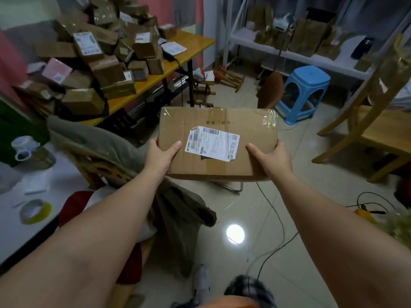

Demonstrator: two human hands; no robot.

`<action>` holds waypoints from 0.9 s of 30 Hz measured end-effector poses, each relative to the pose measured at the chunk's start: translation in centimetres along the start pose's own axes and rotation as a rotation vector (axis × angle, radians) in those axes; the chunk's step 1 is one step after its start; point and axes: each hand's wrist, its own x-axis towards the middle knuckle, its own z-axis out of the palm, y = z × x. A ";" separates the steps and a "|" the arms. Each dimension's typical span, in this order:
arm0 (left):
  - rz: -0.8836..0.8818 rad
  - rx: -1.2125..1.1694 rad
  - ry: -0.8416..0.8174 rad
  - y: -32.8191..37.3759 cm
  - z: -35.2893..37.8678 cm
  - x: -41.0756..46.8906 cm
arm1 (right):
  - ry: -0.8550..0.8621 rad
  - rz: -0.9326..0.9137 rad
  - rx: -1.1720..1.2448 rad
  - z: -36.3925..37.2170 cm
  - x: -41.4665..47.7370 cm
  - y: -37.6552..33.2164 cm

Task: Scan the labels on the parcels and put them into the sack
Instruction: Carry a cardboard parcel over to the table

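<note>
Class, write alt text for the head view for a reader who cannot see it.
A left hand and right hand hold a cardboard parcel by its sides, white label facing up. Behind, more parcels are piled on a yellow table, and a blue stool stands nearby.

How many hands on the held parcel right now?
2. The left hand grips the left edge of the parcel, the right hand its right edge; each thumb lies on top, either side of the label. Fingers underneath are hidden.

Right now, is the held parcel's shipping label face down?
No, the shipping label sits on the upward face of the cardboard parcel, which the left hand and right hand grip.
</note>
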 end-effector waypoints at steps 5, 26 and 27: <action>-0.005 0.004 0.004 1.6 1.7 7.2 | -0.004 -0.004 -0.027 2.6 6.9 -2.7; -0.028 -0.092 0.163 10.8 13.4 33.0 | -0.136 -0.094 -0.035 9.7 38.3 -11.8; -0.022 -0.106 0.170 11.3 13.3 34.3 | -0.138 -0.105 -0.029 10.3 39.4 -12.5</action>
